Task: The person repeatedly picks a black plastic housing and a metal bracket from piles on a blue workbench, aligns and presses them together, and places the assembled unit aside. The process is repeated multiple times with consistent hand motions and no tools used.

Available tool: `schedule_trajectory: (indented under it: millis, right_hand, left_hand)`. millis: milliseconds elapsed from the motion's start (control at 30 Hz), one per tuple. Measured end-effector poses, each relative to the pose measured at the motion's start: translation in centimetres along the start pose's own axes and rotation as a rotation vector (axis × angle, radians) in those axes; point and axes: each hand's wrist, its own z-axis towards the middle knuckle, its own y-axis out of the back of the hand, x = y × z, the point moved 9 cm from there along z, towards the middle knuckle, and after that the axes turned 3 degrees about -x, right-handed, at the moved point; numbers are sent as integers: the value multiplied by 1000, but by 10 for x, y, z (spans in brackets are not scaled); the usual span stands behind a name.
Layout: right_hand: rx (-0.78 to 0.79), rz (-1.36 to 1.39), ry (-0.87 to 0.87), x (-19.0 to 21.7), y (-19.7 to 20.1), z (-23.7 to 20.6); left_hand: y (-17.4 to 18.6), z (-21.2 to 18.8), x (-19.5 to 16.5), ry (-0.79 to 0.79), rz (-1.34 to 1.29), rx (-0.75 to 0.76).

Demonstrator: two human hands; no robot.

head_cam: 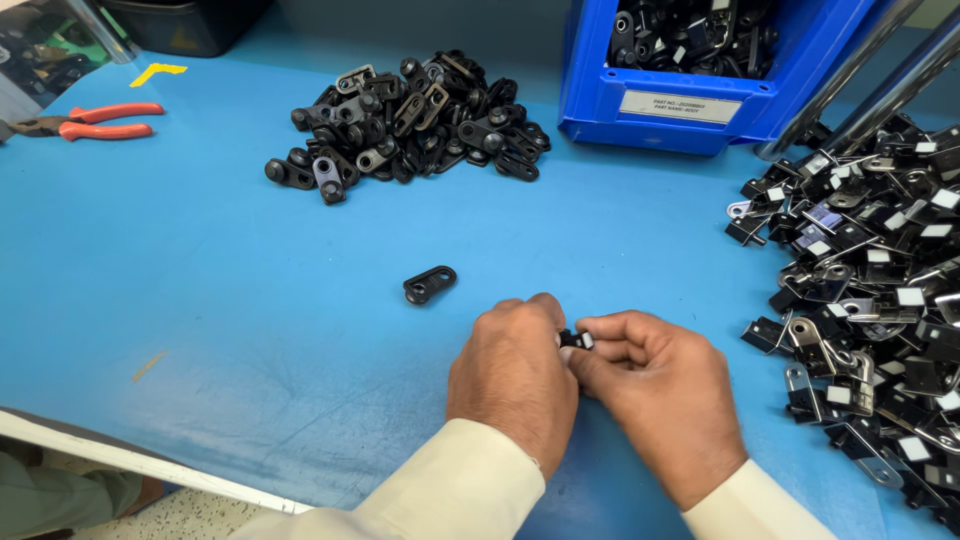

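On the blue counter [200,300], near its front edge, both hands meet over one small black part [576,340]. Toward the far edge sits a blue bin [700,105] w/ a heap of black links [410,115] left of it; a bigger pile of tagged clips [870,300] runs along the right edge. Left hand [512,385] & right hand [655,400]: fingers closed, pinching the part between them. Probably light, stiff metal or plastic, small enough to slip, so best gripped by its flat sides. One loose link [430,284] lies mid-counter.
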Motion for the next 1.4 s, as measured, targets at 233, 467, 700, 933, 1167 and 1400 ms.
schedule_trajectory:
  millis: [233,467,700,933,1167,1400]
  right_hand:
    - [94,116,-138,-15,4,6]
    - [86,96,-135,-16,3,7]
    - [52,8,-21,-1,3,5]
    - [-34,-41,-12,4,8,-2]
    - [116,165,14,-5,5,5]
    - [296,206,-283,-35,22,11]
  left_hand:
    - [-16,1,26,316,-441,25]
    - [-16,2,40,415,-472,-10]
    - [-11,-3,35,415,-430,-123]
    - [-13,-22,6,157,-188,-178]
    - [-19,-24,20,324,-440,-99]
    - [-32,-21,25,409,-827,69]
